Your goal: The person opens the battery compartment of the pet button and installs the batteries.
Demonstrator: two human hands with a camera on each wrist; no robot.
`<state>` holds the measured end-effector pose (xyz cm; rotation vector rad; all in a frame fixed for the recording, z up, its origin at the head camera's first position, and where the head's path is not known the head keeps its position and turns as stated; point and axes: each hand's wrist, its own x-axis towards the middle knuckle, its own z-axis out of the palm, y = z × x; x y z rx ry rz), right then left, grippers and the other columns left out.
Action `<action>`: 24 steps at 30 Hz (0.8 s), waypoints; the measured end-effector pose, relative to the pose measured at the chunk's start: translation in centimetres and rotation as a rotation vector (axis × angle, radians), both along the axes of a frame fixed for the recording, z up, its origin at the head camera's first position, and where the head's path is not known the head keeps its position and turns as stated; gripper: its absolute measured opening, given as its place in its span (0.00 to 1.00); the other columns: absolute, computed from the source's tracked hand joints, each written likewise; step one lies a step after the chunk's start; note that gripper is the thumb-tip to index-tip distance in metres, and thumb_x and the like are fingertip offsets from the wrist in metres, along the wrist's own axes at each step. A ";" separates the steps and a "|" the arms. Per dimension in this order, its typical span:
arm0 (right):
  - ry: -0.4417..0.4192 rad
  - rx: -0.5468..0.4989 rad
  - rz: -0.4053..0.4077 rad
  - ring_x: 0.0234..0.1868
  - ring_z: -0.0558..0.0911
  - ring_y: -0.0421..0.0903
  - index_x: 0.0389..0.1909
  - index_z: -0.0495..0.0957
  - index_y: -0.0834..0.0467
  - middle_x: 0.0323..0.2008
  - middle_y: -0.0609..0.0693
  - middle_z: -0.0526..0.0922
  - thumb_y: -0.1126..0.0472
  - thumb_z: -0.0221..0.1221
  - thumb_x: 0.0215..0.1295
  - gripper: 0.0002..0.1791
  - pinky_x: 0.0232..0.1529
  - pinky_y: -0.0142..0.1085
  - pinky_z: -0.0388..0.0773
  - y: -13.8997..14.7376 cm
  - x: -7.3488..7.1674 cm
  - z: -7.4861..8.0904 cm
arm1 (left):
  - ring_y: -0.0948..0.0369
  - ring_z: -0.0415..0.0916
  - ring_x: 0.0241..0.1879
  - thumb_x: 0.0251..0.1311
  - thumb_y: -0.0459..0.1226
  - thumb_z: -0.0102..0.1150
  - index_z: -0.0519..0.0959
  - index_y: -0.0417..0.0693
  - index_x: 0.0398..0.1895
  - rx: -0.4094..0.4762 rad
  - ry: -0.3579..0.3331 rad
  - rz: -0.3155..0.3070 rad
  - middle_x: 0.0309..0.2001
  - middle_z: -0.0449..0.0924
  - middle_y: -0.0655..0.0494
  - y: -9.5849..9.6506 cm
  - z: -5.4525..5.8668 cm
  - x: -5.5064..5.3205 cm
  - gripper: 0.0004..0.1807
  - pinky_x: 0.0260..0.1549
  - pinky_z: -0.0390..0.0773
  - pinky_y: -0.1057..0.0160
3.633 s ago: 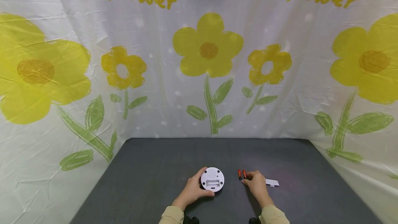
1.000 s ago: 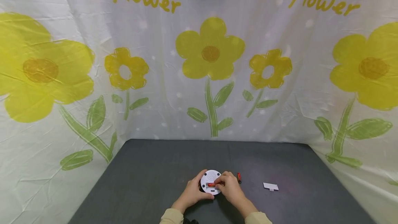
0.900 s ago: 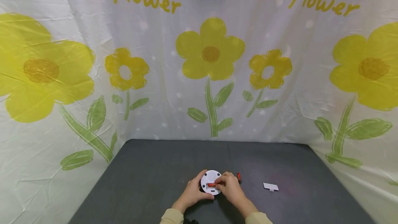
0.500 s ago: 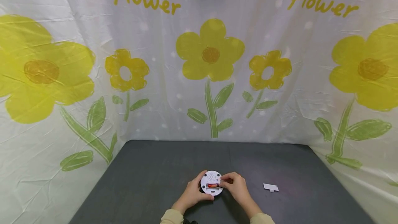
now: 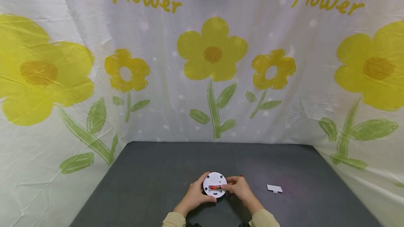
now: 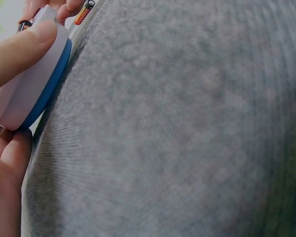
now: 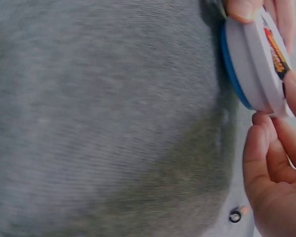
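"Where's the white round gadget [image 5: 214,178]?"

"Over the dark table [image 5: 157,171], between both hands. I can't tell if it touches the table. Let's call it a clock, with 12 on the far side."

"What's the left hand [image 5: 197,191] doing?"

"Hugging the rim, with fingers up near 11 and thumb down near 6."

"And the right hand [image 5: 239,187]?"

"Pinching the gadget's edge at 3. Its thumb is on the end of the red battery [image 5: 215,187], and its fingers curl under at the rim."

"Is that battery in?"

"It lies along the slot [image 5: 217,191], pointing from 9 to 3. I can't tell if it's all the way down."

"How would you do this bit well?"

"Hold the left hand snug so nothing wobbles. Push the 3 o'clock end down softly until the battery is flat. If it pops up, don't force it. Try the springy end first."

"Anything to watch?"

"The other battery [image 6: 82,15] lies between 2 and 3, near the right hand. A bump could roll it. The white cover [image 5: 274,188] is well apart, out at 3."
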<state>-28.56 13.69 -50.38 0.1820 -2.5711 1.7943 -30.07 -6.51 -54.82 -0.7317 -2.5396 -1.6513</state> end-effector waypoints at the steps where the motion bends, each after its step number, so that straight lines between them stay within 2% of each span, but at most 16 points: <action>1: -0.010 0.000 0.000 0.21 0.74 0.41 0.37 0.78 0.75 0.25 0.52 0.81 0.69 0.68 0.46 0.18 0.24 0.34 0.74 0.0 0.0 0.2 | 0.62 0.70 0.52 0.32 0.44 0.78 0.60 0.39 0.67 -0.003 0.003 0.002 0.57 0.71 0.47 0.0 0.0 0.0 0.55 0.49 0.70 0.64; 10: -0.074 0.112 -0.046 0.17 0.71 0.42 0.28 0.80 0.71 0.19 0.47 0.76 0.71 0.71 0.41 0.13 0.20 0.34 0.73 -0.8 -0.3 1.6 | 0.61 0.72 0.51 0.32 0.45 0.78 0.60 0.39 0.67 -0.031 -0.025 0.021 0.57 0.71 0.46 -0.1 0.4 0.1 0.55 0.47 0.72 0.63; 18: -0.147 0.182 -0.101 0.20 0.71 0.44 0.24 0.77 0.67 0.21 0.49 0.74 0.70 0.72 0.39 0.12 0.20 0.33 0.70 -1.6 -0.7 2.1 | 0.59 0.71 0.52 0.32 0.46 0.78 0.60 0.39 0.67 -0.045 -0.020 0.045 0.57 0.71 0.47 0.0 0.6 0.1 0.56 0.49 0.72 0.59; 24: -0.170 0.224 -0.138 0.22 0.70 0.44 0.22 0.75 0.65 0.21 0.49 0.73 0.71 0.72 0.38 0.13 0.20 0.32 0.68 -2.1 -0.7 2.5 | 0.60 0.71 0.51 0.31 0.46 0.78 0.60 0.39 0.67 -0.049 -0.012 0.057 0.57 0.71 0.46 0.0 0.4 0.3 0.56 0.48 0.72 0.60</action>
